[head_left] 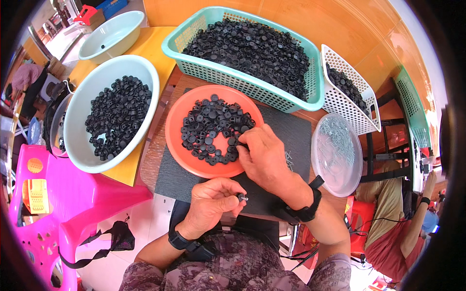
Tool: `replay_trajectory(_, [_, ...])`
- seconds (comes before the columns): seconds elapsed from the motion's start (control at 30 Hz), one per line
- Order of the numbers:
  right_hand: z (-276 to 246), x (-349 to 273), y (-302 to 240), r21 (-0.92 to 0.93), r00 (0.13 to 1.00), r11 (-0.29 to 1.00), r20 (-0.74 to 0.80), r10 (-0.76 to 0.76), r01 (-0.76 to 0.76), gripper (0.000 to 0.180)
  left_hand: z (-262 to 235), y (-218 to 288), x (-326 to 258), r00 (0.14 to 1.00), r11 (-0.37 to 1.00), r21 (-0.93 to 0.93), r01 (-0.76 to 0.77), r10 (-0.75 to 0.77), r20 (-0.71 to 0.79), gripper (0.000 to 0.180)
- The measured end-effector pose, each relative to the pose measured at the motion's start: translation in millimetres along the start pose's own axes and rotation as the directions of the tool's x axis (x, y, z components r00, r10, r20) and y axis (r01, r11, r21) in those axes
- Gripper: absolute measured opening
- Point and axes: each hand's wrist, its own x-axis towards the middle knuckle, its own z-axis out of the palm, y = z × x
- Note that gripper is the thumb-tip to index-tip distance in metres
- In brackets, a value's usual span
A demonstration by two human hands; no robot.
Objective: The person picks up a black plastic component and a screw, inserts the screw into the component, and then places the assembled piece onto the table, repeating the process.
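Between the thumb and fingers of my left hand [211, 203] is a small round black plastic part [241, 197], with a short silver metal tip sticking out of it. This hand is just in front of the orange bowl [182, 157]. My right hand [266, 157] reaches over the bowl's right side, thumb and forefinger pinched on a small black plastic part [238, 141] at the edge of the pile. Many similar black parts [208, 123] lie in the bowl, with a bare patch of its bottom showing. Its right rim is partly hidden by my right hand.
Under the bowl lies a dark mat [174, 179], with loose silver pins [289, 160] beside my right wrist. A clear tub [335, 180] of pins stands right. Black parts fill a green basket [296, 104], white basket [335, 109] and pale blue basin [73, 140]. A pink chair [92, 194] stands left.
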Motion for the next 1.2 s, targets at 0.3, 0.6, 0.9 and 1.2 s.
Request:
replay_trajectory(0.3, [8, -3, 4, 0.011, 0.996, 0.997, 0.026, -0.081, 0.081, 0.017, 1, 1, -1, 1.0, 1.0, -0.01, 0.021, -0.021, -0.014, 0.024])
replay_trajectory(0.6, [-7, -1, -4, 0.074, 1.0, 0.997, 0.019, -0.012, 0.01, 0.035, 3, 2, 0, 1.0, 1.0, -0.004, -0.01, 0.01, 0.011, 0.025])
replay_trajectory(0.9, [-45, -38, -24, 0.446, 0.905, 0.788, 0.176, 0.388, -0.424, 0.025, 5, 2, 2, 1.0, 0.999, -0.034, 0.017, -0.018, -0.026, 0.026])
replay_trajectory(1.2, [-50, -69, -40, 0.824, 0.756, 0.213, 0.337, 0.561, -0.525, 0.028, 20, 2, 9, 0.996, 0.999, 0.03, -0.041, 0.043, -0.079, 0.025])
